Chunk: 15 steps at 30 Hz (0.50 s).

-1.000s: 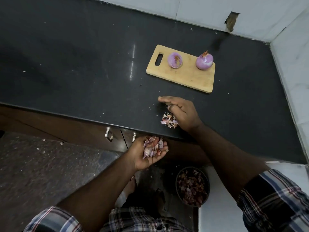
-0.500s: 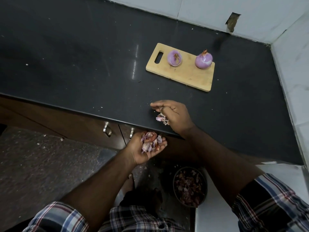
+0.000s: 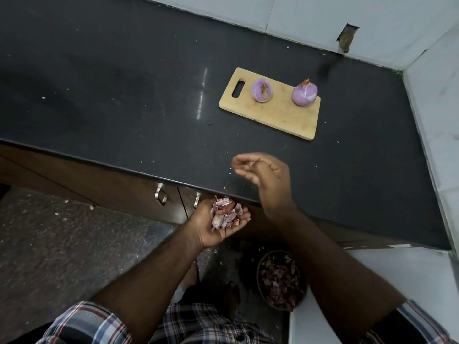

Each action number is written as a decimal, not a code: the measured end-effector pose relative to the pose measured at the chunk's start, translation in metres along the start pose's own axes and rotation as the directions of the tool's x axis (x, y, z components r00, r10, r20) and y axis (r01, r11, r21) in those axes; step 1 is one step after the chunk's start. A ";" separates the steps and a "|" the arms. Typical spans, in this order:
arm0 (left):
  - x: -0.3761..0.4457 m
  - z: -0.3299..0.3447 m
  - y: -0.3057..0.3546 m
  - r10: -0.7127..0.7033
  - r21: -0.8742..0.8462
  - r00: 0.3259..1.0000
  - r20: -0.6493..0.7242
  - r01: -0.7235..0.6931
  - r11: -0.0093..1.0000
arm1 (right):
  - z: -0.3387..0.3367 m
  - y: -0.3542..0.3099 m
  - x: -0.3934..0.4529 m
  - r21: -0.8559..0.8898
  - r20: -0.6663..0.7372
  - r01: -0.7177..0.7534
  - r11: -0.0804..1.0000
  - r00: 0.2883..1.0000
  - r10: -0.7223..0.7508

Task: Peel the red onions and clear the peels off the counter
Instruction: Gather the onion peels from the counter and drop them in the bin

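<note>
Now | left hand (image 3: 218, 225) cupped, palm-up, peels (image 3: 224, 213) | right hand (image 3: 267, 176) edge-on, fingers relaxed

Right hand (image 3: 269, 181) motion-blurred at the fingers, so grip unreadable. Bin of peels (image 3: 280, 281) partly hidden behind the right forearm. Surface (image 3: 124, 95) cut off at the left edge.

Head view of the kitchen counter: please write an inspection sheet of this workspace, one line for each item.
Surface: dark counter, small crumbs scattered near its front edge.
Job's things: two peeled onions on the cutting board; peels piled in the left hand.
Clutter: bowl of peels on the floor.
Grippers: left hand cupped palm-up below the counter edge; right hand over the counter, fingers relaxed, holding nothing.
Cables: nothing seen.
Surroundings: white wall, drawer handles.
</note>
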<state>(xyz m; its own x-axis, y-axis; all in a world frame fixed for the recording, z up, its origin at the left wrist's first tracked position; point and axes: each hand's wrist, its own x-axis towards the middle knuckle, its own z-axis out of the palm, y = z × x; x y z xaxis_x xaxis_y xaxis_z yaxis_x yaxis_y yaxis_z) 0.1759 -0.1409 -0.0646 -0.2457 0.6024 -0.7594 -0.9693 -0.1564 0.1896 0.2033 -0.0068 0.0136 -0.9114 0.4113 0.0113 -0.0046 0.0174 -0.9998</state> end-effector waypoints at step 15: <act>-0.006 -0.001 0.006 -0.015 0.014 1.000 0.003 0.015 1.000 | 0.031 -0.002 -0.010 -0.268 0.120 0.068 0.961 0.992 -0.037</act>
<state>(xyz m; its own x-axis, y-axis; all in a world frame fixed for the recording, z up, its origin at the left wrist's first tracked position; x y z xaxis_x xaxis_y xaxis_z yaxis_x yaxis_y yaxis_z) 0.1716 -0.1463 -0.0601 -0.2315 0.6068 -0.7604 -0.9728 -0.1363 0.1874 0.1999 -0.0396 0.0151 -0.9535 0.2979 0.0461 0.0441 0.2892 -0.9562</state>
